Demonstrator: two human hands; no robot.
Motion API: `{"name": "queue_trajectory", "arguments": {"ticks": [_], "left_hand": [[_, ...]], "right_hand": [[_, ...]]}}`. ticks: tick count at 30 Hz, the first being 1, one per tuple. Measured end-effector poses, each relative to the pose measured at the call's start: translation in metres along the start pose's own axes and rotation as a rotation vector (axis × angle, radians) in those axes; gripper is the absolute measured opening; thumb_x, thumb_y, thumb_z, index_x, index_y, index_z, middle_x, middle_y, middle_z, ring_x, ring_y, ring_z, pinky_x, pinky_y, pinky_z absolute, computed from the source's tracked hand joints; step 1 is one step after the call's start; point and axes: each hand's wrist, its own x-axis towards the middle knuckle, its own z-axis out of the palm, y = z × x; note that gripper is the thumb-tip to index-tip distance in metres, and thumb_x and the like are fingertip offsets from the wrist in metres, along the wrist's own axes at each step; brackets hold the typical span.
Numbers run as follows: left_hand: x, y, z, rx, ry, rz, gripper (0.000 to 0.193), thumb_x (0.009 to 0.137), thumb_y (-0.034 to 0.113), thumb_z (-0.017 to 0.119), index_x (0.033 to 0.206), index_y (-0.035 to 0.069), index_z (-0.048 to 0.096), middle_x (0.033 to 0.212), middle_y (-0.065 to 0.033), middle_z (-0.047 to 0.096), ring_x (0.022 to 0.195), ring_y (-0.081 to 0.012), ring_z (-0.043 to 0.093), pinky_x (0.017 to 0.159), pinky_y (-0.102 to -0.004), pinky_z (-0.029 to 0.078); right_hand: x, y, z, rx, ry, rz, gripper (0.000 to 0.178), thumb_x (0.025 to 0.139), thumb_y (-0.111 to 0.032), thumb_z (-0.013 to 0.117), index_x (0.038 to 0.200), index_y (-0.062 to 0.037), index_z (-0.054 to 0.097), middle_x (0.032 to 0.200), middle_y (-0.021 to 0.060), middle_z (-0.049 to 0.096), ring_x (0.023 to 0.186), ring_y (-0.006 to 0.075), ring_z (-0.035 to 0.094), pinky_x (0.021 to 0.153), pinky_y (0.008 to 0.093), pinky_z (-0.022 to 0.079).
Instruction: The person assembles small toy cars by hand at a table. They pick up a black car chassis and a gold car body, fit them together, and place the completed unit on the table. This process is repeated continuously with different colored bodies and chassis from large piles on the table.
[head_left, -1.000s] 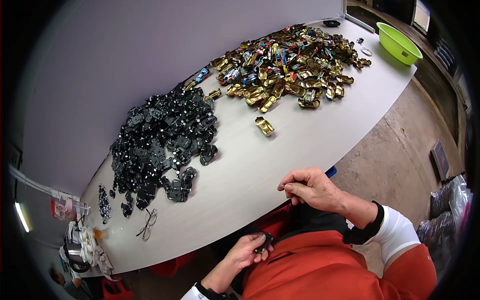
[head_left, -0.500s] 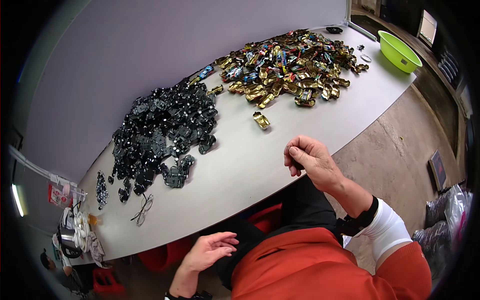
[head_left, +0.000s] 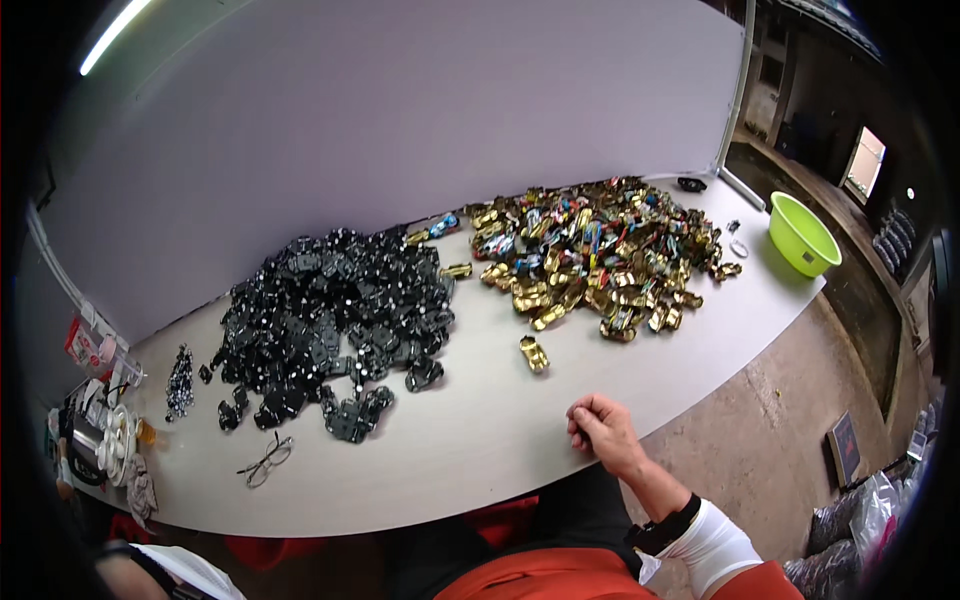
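Head view: A lone gold toy car [head_left: 534, 354] lies just beyond and slightly left of the right hand's [head_left: 602, 434] fingers, curled closed; whether they grip anything cannot be told. Farther beyond sits a heap of gold and multicoloured car bodies [head_left: 600, 262]; well left, black car bases [head_left: 320, 322]. No finished group is discernible; much appears left. The left hand's fingers are out of frame.

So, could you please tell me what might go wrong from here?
The eyeglasses lie toward the front edge of the table and might get brushed off. The lone gold toy car lies beyond the right hand, so a reach could knock it. The green basin stands by the right edge and could tip.
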Motion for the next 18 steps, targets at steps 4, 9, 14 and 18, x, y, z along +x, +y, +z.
{"name": "queue_trajectory", "arguments": {"ticks": [4,9,14,18], "left_hand": [[-0.003,-0.020,0.002,0.004,0.086,-0.103,0.035,0.078,0.016,0.065,0.112,0.013,0.059,0.110,-0.0097,0.057,0.098,-0.0231,0.052,0.083,-0.0324,0.046],[-0.006,-0.028,0.002,0.012,0.217,-0.232,0.034,0.079,0.017,0.063,0.112,0.012,0.059,0.110,-0.0102,0.057,0.099,-0.0233,0.052,0.083,-0.0333,0.046],[-0.006,-0.015,0.003,0.046,0.369,-0.378,0.033,0.081,0.019,0.062,0.113,0.012,0.059,0.111,-0.0108,0.057,0.100,-0.0236,0.052,0.084,-0.0342,0.046],[-0.009,-0.010,0.007,0.042,0.481,-0.416,0.032,0.082,0.020,0.060,0.113,0.011,0.059,0.111,-0.0112,0.057,0.101,-0.0238,0.052,0.085,-0.0350,0.046]], "right_hand": [[0.020,0.000,-0.001,-0.053,-0.065,-0.013,0.012,0.092,-0.011,0.049,0.089,-0.0028,0.056,0.072,0.0011,0.058,0.056,0.0055,0.053,0.049,0.0194,0.042],[0.041,-0.005,0.004,-0.154,-0.090,-0.018,0.012,0.091,-0.011,0.050,0.089,-0.0021,0.057,0.070,0.0011,0.058,0.054,0.0058,0.053,0.046,0.0204,0.041],[0.043,0.000,0.007,-0.228,-0.137,-0.119,0.010,0.088,-0.008,0.054,0.086,0.0012,0.058,0.066,0.0036,0.058,0.054,0.0084,0.054,0.048,0.0231,0.046],[0.040,0.013,0.006,-0.277,-0.165,-0.264,0.006,0.086,-0.003,0.054,0.086,0.0012,0.059,0.066,0.0035,0.059,0.054,0.0083,0.056,0.047,0.0223,0.047]]}}
